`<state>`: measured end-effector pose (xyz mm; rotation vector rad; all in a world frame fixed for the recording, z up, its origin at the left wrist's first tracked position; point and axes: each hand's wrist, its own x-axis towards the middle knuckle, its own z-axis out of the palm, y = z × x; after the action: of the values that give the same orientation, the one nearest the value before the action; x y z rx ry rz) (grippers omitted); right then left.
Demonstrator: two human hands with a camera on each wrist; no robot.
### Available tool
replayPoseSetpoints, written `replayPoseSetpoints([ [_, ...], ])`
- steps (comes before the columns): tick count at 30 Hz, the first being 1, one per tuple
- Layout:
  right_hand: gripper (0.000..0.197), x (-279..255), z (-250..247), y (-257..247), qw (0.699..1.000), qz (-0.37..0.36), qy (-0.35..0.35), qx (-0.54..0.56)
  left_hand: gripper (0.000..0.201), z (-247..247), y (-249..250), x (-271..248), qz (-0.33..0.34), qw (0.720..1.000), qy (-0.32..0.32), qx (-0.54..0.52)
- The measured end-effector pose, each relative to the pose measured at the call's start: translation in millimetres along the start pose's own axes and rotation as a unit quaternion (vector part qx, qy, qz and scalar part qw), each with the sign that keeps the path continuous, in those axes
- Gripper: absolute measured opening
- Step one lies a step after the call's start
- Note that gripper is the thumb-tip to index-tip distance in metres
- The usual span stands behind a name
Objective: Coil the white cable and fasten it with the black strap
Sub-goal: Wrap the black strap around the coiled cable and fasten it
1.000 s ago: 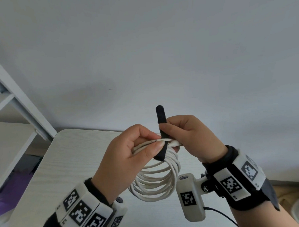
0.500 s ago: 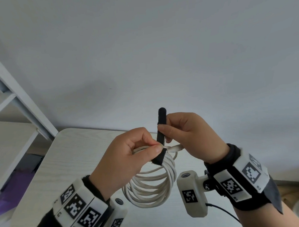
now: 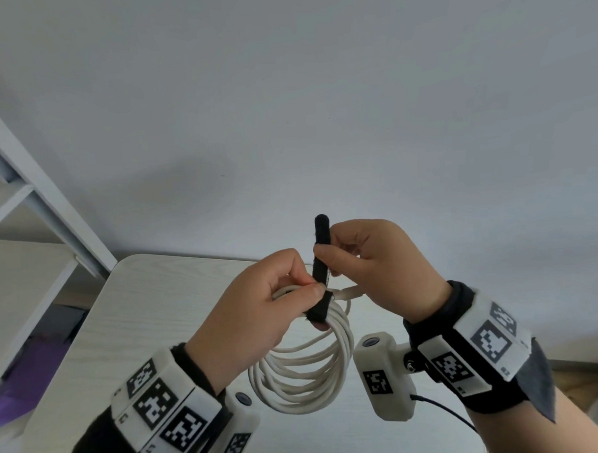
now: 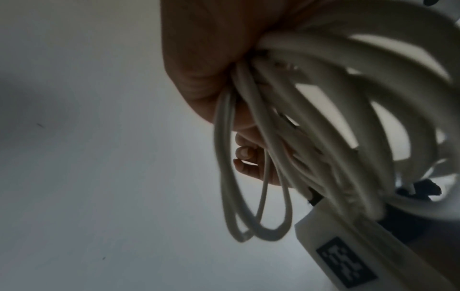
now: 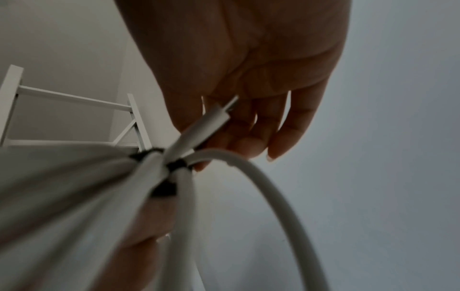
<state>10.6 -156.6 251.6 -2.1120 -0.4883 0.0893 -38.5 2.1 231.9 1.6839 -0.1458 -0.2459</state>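
The white cable [image 3: 307, 369] hangs in several loops above the table, held up in the air. My left hand [image 3: 260, 310] grips the top of the coil, thumb pressed by the black strap [image 3: 321, 259]. The strap runs across the bundle and stands upright above it, its lower end hanging over the loops. My right hand [image 3: 371, 257] pinches the strap's upper part between thumb and forefinger. A cable plug [image 5: 211, 122] pokes out toward the right palm. The loops [image 4: 286, 137] fill the left wrist view; the strap [image 5: 164, 189] shows between the strands in the right wrist view.
A pale wood-grain table [image 3: 140, 319] lies below the hands. A white shelf frame [image 3: 40, 210] stands at the left against the plain wall. A thin black wire [image 3: 446, 415] trails from the right wrist camera.
My right hand has drawn the strap's free end upward and both hands have risen a little; the coil hangs slightly lower below the left hand.
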Motion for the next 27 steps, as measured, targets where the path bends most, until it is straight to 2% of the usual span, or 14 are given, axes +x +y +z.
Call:
replayPoseSetpoints([
  [8, 0.014, 2, 4, 3, 0.999, 0.010, -0.012, -0.039, 0.017, 0, -13, 3, -0.101, 0.994, -0.006, -0.043],
  [13, 0.002, -2, 7, -4, 0.998, -0.018, 0.014, -0.054, 0.015, -2, -16, 10, -0.105, 0.994, 0.021, -0.033],
  [21, 0.007, -16, 17, -10, 0.981, -0.106, 0.107, -0.119, 0.012, -5, -11, 18, -0.097, 0.990, 0.072, -0.069],
  [27, 0.006, -28, 34, 0, 0.968, -0.161, 0.164, -0.106, 0.014, -6, -8, 24, -0.083, 0.989, 0.099, -0.067],
])
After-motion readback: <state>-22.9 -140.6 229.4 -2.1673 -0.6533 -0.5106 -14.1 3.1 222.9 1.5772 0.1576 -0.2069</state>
